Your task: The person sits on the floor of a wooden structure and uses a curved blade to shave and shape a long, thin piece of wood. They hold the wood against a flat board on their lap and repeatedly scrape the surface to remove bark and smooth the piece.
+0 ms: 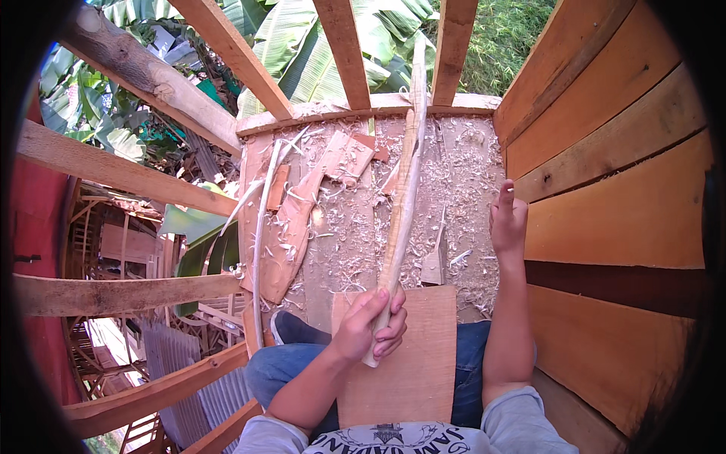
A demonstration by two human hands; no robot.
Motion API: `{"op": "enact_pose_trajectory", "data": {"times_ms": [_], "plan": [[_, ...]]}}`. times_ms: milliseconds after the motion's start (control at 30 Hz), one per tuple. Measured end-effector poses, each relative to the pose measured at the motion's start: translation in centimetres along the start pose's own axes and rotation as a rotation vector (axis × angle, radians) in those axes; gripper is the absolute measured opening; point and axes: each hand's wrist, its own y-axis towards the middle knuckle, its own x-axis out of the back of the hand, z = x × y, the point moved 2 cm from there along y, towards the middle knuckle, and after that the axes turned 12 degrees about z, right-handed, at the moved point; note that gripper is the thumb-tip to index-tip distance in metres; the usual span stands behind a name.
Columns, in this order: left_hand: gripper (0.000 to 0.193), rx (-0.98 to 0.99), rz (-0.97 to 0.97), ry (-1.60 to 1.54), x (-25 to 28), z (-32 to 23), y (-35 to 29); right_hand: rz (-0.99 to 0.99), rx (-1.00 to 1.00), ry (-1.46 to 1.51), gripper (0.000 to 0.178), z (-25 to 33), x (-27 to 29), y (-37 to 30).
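The left hand (370, 321) is wrapped around the lower end of a long pale stick (401, 204), peeled, fibrous and tapering, which rises upright over the floor (469, 181); its tip blurs against the leaves. The right hand (508, 219) is raised near the plank wall (605, 151), fingers loosely up, holding nothing. A smooth board (423, 363) lies across the lap. Curled shavings (355, 242) and offcuts litter the floor.
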Motion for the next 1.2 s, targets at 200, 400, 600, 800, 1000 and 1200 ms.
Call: {"op": "enact_pose_trajectory", "data": {"times_ms": [200, 400, 600, 800, 1000, 1200], "plan": [[0.028, -0.029, 0.031, -0.117, 0.8, -1.3, 0.3, 0.394, 0.065, 0.233, 0.067, 2.5, -5.2, -2.9], [0.029, 0.07, 0.118, -0.32, 1.2, -0.2, 0.5, 0.711, -0.092, 0.641, 0.046, 5.4, -7.7, -7.1], [0.029, 0.225, 0.187, -0.338, 1.2, 1.1, 0.9, 0.778, -0.131, 0.825, 0.035, 5.1, -7.3, -7.1], [0.021, 0.293, -0.138, 0.446, 0.5, 0.3, 1.6, 0.606, -0.057, 0.714, 0.021, 5.0, -6.1, -6.6], [0.018, 0.263, -0.203, 0.381, 0.0, 0.8, 1.5, 0.478, -0.026, 0.607, 0.025, 4.5, -5.9, -6.3], [0.02, 0.144, -0.234, 0.441, 1.0, 0.4, 1.1, 0.502, 0.129, 0.582, 0.058, 3.0, -5.4, -5.7]]}}
